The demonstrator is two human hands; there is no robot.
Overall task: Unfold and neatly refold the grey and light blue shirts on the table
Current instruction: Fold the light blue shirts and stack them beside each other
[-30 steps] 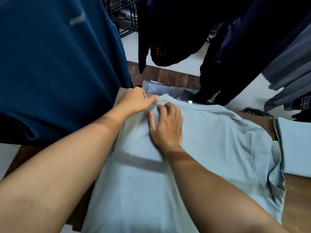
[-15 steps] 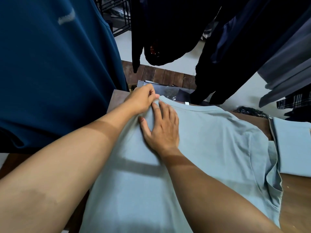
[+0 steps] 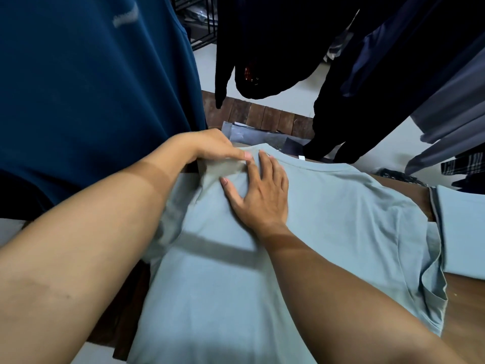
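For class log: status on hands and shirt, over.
Left hand pinches light blue shirt near collar. Right hand flat, pressing it. Hanging teal shirt crowds left.

Table: a brown wooden top (image 3: 467,306) is showing bare at the right and under the left forearm.
Light blue shirt (image 3: 328,232): is lying spread across most of the top, its right sleeve (image 3: 433,298) bunching up.
Right edge: another light blue cloth (image 3: 462,227) is lying just beside that sleeve.

The pale print (image 3: 125,18) on the teal shirt (image 3: 86,95) is illegible.
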